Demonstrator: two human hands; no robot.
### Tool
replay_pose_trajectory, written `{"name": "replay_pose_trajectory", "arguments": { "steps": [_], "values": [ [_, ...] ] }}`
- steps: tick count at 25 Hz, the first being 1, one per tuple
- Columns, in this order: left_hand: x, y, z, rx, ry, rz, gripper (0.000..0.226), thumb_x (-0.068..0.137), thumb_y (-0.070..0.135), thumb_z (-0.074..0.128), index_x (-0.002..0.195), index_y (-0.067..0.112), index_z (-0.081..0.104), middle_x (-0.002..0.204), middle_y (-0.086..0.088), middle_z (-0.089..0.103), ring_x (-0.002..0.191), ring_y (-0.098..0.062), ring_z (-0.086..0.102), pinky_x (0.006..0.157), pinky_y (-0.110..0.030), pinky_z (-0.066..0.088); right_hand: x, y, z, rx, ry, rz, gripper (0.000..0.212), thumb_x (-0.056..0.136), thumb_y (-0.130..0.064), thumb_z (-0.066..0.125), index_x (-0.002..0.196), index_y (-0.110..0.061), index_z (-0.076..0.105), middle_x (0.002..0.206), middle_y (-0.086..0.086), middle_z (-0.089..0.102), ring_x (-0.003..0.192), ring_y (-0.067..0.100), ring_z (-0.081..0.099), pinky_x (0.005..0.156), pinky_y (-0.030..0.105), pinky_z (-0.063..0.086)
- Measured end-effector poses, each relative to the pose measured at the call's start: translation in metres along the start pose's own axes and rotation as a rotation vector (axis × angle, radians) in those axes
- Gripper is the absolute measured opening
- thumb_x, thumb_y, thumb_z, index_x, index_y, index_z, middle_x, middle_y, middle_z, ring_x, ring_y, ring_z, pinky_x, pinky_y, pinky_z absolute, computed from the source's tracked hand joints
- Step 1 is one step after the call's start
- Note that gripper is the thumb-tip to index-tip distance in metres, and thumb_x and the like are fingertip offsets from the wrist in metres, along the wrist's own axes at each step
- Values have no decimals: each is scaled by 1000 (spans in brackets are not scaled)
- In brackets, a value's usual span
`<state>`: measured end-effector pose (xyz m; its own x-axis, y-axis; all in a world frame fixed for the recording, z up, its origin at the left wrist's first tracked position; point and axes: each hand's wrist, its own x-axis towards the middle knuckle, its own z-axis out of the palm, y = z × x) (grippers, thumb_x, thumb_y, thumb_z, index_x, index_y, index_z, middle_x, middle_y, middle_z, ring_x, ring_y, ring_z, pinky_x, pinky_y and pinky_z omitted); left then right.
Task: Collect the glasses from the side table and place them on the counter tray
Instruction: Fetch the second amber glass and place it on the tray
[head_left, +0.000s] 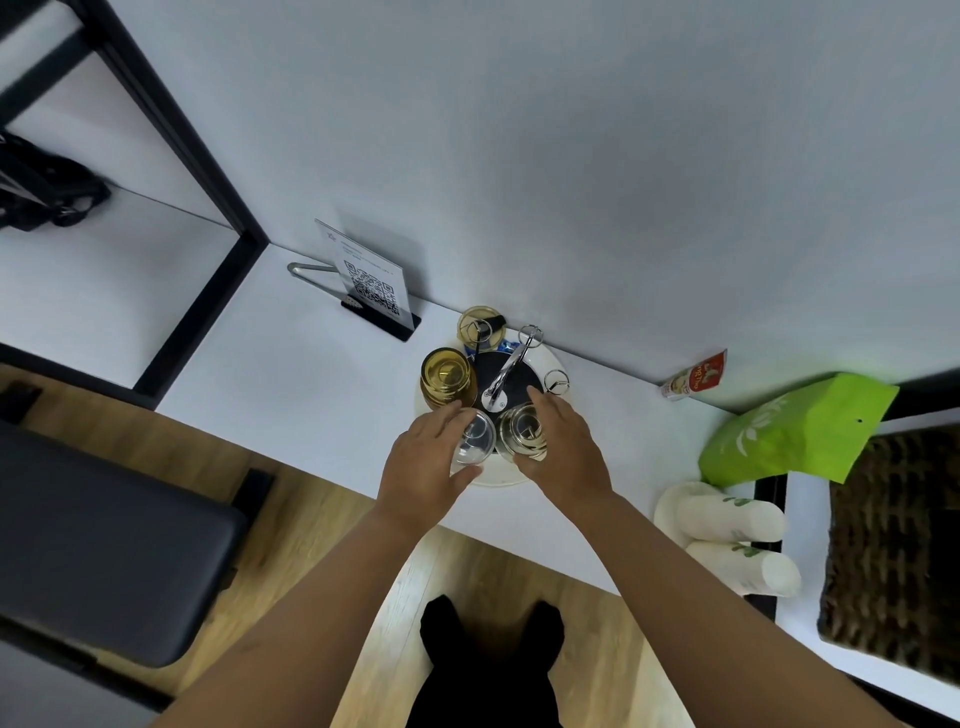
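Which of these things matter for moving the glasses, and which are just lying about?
Job:
left hand on a clear glass
right hand on another clear glass
round white tray

Lying about:
QR code sign
green bag
paper cups
amber jar

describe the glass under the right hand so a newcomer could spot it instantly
On the white counter against the wall sits a round white tray. At its near edge stand two clear glasses; the right hand grips the right glass, beside the kettle.
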<state>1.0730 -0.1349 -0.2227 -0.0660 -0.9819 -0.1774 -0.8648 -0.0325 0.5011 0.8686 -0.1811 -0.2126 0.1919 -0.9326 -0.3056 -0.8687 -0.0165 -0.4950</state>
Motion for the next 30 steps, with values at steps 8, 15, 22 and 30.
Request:
{"name": "replay_pose_trajectory", "arguments": {
  "steps": [8, 15, 22, 30],
  "values": [
    [-2, 8, -26, -90, 53, 46, 78, 86, 46, 81, 154, 27, 47, 158, 4, 48, 144, -17, 42, 115, -34, 37, -27, 0, -17, 57, 80, 7, 87, 86, -27, 84, 160, -24, 37, 159, 1, 48, 148, 26, 41, 111, 38, 44],
    [-6, 46, -88, -206, 151, 125, 45, 100, 39, 66, 141, 21, 61, 136, 2, 65, 127, -18, 54, 97, -22, 34, -57, -20, -61, 169, 199, 4, 71, 93, -32, 76, 156, -23, 46, 152, 1, 56, 140, 22, 51, 113, 32, 39],
    [-21, 95, -155, -268, 134, 232, 46, 104, 47, 56, 147, 29, 56, 147, 9, 58, 137, -11, 47, 109, -28, 37, -100, -68, -134, 302, 359, -116, 66, 91, -30, 80, 150, -23, 53, 144, -1, 64, 134, 15, 57, 111, 30, 42],
    [-107, 132, -221, -246, 207, 367, 46, 105, 45, 56, 150, 36, 50, 151, 14, 53, 140, -10, 46, 115, -36, 38, -209, -104, -189, 358, 486, -189, 65, 91, -35, 80, 150, -28, 53, 139, -6, 62, 129, 8, 54, 112, 28, 40]
  ]
}}
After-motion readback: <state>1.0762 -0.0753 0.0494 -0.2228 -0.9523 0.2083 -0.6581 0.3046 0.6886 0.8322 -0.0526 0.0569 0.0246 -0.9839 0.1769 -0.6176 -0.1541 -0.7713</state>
